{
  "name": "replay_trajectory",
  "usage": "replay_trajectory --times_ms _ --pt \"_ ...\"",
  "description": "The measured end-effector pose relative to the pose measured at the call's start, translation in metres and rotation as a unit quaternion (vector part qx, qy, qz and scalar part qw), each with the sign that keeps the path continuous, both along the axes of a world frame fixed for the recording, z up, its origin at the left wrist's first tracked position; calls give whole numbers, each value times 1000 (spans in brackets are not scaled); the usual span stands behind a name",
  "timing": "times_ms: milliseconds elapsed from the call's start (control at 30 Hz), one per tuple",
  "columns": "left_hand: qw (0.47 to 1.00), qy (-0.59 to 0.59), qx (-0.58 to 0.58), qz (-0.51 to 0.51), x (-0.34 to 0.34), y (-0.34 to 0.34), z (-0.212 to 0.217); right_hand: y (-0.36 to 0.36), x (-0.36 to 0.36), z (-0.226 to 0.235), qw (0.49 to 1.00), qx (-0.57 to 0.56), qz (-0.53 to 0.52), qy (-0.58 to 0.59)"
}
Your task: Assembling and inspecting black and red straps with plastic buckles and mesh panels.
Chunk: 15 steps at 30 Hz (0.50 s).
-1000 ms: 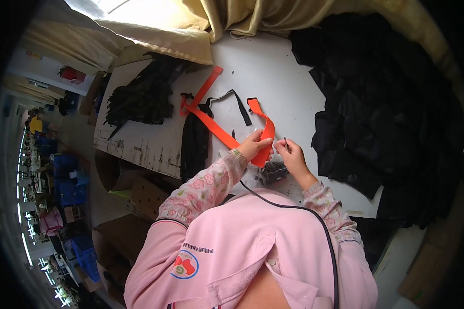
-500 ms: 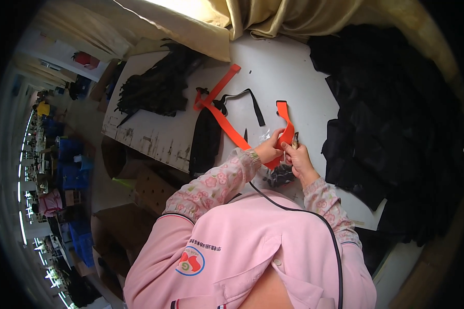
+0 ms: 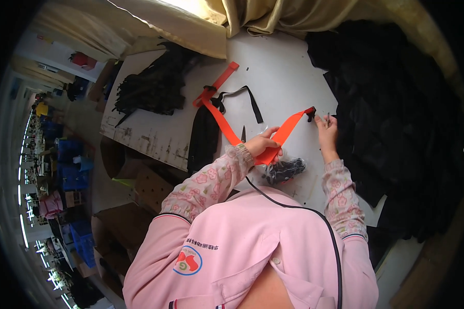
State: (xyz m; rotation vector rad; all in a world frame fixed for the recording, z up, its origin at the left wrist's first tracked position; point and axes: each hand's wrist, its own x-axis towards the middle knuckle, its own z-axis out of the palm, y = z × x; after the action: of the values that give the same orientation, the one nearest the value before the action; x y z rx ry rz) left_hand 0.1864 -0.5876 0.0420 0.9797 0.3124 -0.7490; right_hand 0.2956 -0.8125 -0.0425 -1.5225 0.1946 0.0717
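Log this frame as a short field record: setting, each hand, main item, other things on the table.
setting: white table seen from above, workshop aisle at left
left hand: grips the orange strap at its bend
right hand: at the strap's end, by a small black buckle; grip too small to tell
strap: runs in a V across the table
near hands: clear bag of black parts
right: pile of black fabric
left: bundle of black straps
back: tan cloth

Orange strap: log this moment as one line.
left hand: pinching orange strap | right hand: at strap's black buckle end | bag of black parts: on table
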Motion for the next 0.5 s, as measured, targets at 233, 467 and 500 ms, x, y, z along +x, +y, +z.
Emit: replay_trajectory --times_ms 233,467,500 --pt "981 66 -143 114 11 -1 -7 44 -119 109 819 -322 313 -357" --pt "923 -294 236 80 -1 -15 -18 32 -79 100 980 80 181 -12" --pt "813 -438 370 100 -2 -18 -14 26 -75 108 957 192 175 130"
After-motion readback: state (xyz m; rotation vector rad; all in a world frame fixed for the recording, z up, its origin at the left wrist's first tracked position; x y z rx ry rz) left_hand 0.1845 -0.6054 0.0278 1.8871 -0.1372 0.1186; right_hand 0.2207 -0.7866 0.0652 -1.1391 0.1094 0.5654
